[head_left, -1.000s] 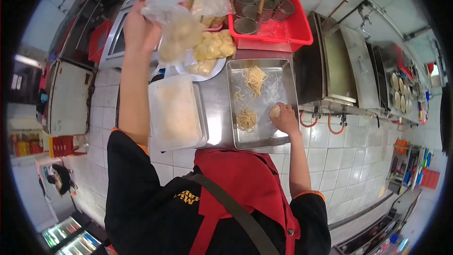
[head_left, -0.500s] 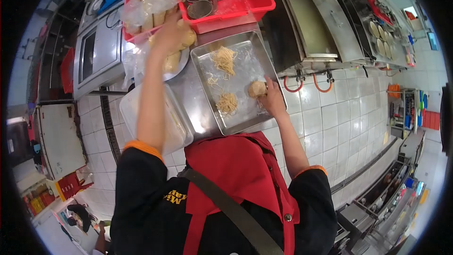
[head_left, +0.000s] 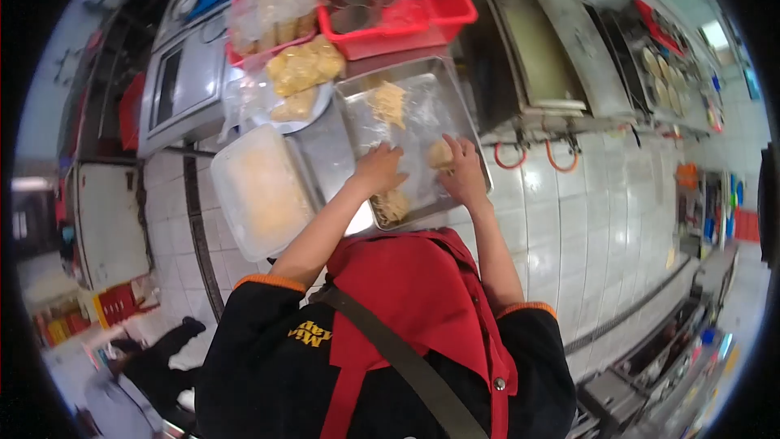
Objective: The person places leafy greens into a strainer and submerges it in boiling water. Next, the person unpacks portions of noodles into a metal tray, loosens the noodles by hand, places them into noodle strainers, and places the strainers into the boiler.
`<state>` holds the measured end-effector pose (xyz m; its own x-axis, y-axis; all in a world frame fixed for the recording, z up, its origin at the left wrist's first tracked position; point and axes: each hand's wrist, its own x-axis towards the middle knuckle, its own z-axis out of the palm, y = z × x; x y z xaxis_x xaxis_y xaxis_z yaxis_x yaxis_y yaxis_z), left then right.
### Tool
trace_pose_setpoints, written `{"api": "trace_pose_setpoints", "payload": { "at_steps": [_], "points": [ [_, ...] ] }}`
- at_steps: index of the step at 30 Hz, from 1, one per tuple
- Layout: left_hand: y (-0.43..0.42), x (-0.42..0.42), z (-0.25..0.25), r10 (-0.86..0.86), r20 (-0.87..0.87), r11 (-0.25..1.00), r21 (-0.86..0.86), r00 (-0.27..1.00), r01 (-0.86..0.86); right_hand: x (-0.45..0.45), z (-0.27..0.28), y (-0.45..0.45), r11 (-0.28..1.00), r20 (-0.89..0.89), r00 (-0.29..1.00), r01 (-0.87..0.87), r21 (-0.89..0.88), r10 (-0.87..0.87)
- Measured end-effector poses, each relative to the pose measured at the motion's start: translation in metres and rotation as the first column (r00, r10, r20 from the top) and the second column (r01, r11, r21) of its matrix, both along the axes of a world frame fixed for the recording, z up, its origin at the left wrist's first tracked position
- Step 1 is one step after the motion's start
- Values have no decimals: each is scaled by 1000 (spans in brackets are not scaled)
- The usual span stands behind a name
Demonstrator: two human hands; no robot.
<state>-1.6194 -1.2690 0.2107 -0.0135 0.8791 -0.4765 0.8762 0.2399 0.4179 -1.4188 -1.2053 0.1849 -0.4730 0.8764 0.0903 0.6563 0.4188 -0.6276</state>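
My right hand (head_left: 465,176) is closed around the side of a round noodle nest (head_left: 439,154) in the right half of a metal tray (head_left: 422,110). Over the tray's left part, my left hand (head_left: 379,169) has its fingers apart and holds nothing. Just below that hand lies a loose noodle heap (head_left: 393,206), partly covered by it. Another noodle pile (head_left: 388,104) rests near the tray's far end. The image is slightly blurred by motion.
Beyond the tray stands a red bin (head_left: 443,20) with several metal strainers. Bagged yellow noodles (head_left: 305,67) lie on a plate (head_left: 313,118) at the left, and a lidded plastic tub (head_left: 260,191) sits nearer. A metal cooker (head_left: 528,49) stands right of the tray.
My left hand has come down from the bagged noodles to the tray's left part. My right hand stays at the noodle nest. A person at lower left shows more.
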Motion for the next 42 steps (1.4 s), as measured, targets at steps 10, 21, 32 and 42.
{"api": "trace_pose_setpoints", "payload": {
  "at_steps": [10, 21, 32, 42],
  "points": [
    [79, -45, -41, 384, -263, 787, 595, 885, -164, 1, -19, 25, 739, -433, 834, -45, -673, -343],
    [38, 9, -14, 72, 885, 853, 185, 461, -489, -13, 47, 16, 867, -407, 908, -119, -483, -102],
    [20, 19, 15, 255, 967, 822, -214, 6, -527, -13, 71, 13, 986, -423, 900, -148, -81, 100],
    [8, 15, 7, 248, 965, 742, -133, 85, -657, -8, 54, 9, 933, -672, 737, -189, -308, -72]
  ]
}}
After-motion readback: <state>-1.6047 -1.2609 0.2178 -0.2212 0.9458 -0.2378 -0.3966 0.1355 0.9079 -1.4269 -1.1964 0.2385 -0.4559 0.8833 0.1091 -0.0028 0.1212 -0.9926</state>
